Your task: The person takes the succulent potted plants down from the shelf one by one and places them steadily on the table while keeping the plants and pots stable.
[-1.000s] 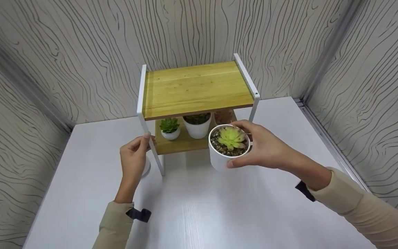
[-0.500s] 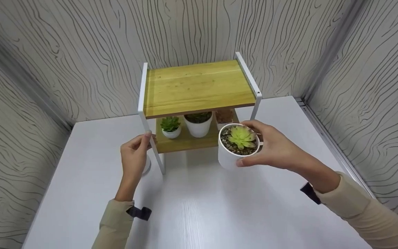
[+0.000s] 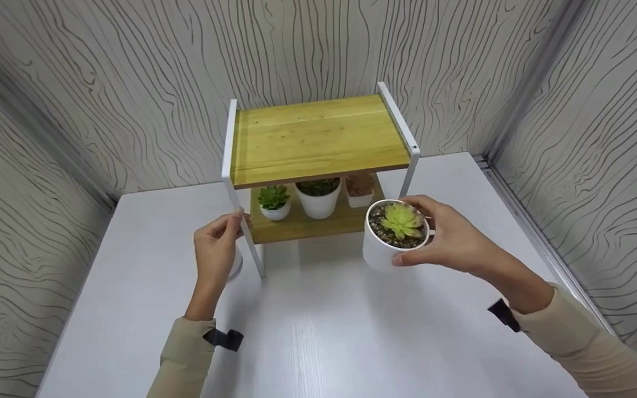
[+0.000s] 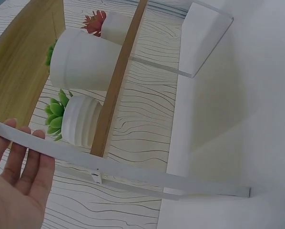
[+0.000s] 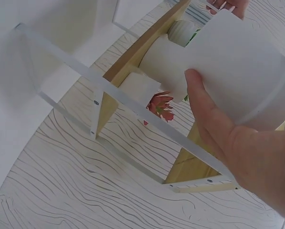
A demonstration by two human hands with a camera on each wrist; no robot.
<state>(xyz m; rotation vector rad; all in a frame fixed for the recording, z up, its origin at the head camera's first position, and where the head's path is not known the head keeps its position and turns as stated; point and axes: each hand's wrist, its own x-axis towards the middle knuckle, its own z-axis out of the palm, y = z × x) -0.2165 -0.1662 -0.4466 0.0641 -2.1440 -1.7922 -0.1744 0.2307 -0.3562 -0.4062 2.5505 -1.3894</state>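
Observation:
My right hand grips a white mug-shaped pot with a light green succulent, fingers and thumb on opposite sides of it. It is held upright, in front of the right end of a two-tier wooden shelf with a white metal frame. My left hand pinches the frame's left front post. On the lower board stand a small ribbed pot with a green succulent, a larger white pot in the middle and a square white pot with a red succulent at right.
The shelf stands on a white table near the back wall, which has a wood-grain pattern. A round white object is partly hidden behind the left hand and post. Side walls close in the table.
My right hand has moved to the right with the potted succulent, uncovering the square pot on the lower board. The left hand has stayed on the post.

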